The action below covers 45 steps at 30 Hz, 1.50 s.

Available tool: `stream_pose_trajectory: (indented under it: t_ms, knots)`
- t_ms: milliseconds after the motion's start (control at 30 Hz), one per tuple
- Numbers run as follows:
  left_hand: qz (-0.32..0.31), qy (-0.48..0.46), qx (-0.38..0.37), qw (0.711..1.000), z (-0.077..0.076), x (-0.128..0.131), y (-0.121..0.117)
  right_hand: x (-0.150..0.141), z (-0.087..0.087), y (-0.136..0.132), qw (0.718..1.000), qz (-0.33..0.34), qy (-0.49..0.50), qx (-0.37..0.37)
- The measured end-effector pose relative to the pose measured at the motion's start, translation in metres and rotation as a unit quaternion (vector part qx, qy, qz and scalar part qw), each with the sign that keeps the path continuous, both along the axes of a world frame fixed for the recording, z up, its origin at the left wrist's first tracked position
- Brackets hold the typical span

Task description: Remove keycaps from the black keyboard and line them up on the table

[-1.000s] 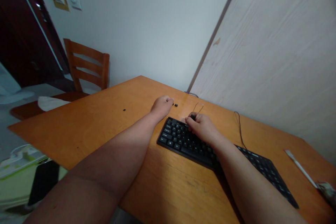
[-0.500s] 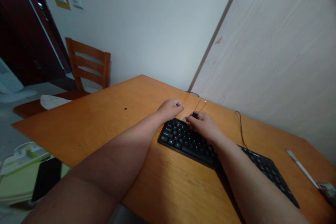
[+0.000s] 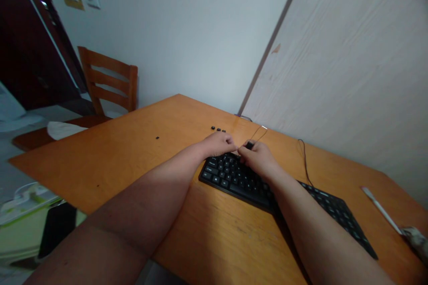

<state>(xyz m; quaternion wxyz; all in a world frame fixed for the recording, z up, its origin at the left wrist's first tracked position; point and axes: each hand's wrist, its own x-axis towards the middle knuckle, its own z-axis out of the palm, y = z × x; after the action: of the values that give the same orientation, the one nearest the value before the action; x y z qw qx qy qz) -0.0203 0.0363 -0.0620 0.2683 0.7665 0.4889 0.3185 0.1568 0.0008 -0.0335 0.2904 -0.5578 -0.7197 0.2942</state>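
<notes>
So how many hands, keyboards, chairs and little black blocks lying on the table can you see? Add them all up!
Hands: 2, the left hand and right hand
Keyboards: 1, a black keyboard
Chairs: 1, a wooden chair
Black blocks: 4 in view, three blocks in a row and a lone block; the tiny speck isn't counted
Total: 8

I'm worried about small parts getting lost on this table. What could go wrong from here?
The left hand is right beside three small black pieces, so pulling it back might scatter them.
A lone black piece lies apart to the left and could be overlooked or brushed away.
The right hand grips a wire tool over the keyboard; a slip might scratch or jar the keys.
</notes>
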Motion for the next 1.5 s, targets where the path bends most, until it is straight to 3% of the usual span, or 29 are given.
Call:
stream_pose_trajectory:
  t_ms: [200, 500, 867, 1200, 1500]
  knots:
    - [-0.040, 0.035, -0.013, 0.999, -0.001, -0.004, 0.002, -0.001, -0.001, 0.000, 1.000, -0.011, 0.026, -0.005]
    - [-0.038, 0.022, -0.021, 0.999, 0.000, -0.003, -0.002, 0.003, 0.005, 0.003, 0.986, -0.043, 0.155, -0.049]
    - [-0.036, -0.185, -0.122, 0.975, 0.013, 0.004, -0.012, 0.000, 0.007, 0.003, 0.961, -0.059, 0.271, -0.012]
    - [-0.053, -0.238, -0.151, 0.958, 0.019, 0.005, -0.015, -0.009, 0.012, -0.009, 0.966, -0.031, 0.255, 0.021]
    - [-0.031, -0.262, -0.184, 0.947, 0.017, 0.002, -0.014, -0.004, -0.002, -0.001, 0.977, 0.011, 0.186, 0.100]
